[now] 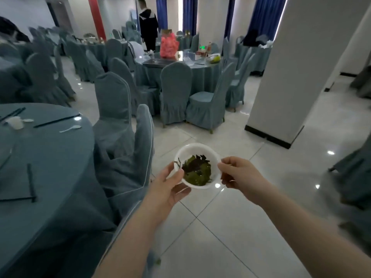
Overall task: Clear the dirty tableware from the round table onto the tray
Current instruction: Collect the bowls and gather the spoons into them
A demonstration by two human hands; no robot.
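My left hand (170, 189) and right hand (239, 175) grip the bowl (197, 165) of leftovers; I'd keep it level, tray unseen.

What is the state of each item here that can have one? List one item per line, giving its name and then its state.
white bowl: held over the floor, upright, holding green leftovers
left hand: gripping the bowl's near-left rim
right hand: gripping the bowl's right rim
white cup: upright on the round table
white spoon: lying flat on the table
black chopsticks: lying flat on the table
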